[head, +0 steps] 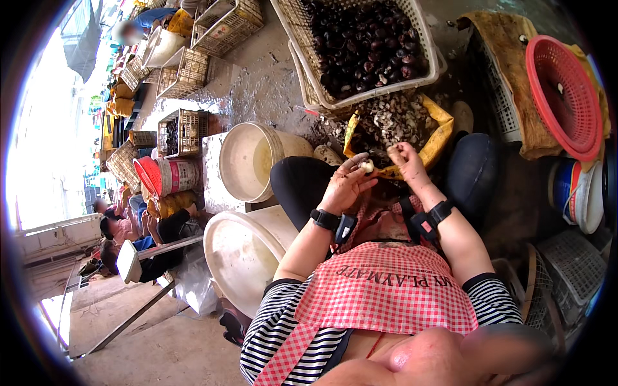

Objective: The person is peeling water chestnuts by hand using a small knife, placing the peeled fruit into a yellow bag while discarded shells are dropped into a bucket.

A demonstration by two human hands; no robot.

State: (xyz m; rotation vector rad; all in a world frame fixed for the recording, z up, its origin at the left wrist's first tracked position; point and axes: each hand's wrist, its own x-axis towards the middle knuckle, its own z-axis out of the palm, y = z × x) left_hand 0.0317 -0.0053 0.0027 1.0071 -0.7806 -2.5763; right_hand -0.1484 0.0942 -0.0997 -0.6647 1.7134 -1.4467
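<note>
My left hand (345, 183) holds a partly peeled, white-fleshed water chestnut (367, 166) between thumb and fingers. My right hand (409, 163) is a little to the right, apart from it, with its fingers curled. Whether anything small sits in those fingers I cannot tell. Beyond both hands, between my knees, a yellow-rimmed container (437, 126) holds a heap of pale and dark peelings (398, 118). Past that, a pale plastic crate (374, 92) is filled with dark, unpeeled water chestnuts (367, 48). Dirt marks both hands.
On my left stand an open white bucket (280, 144) and a large pale tub (244, 253). At right, a red plastic colander (562, 96) rests on a cloth-covered crate (502, 62), near another bucket (589, 198). Wet floor (251, 87) lies ahead. Other people sit at far left.
</note>
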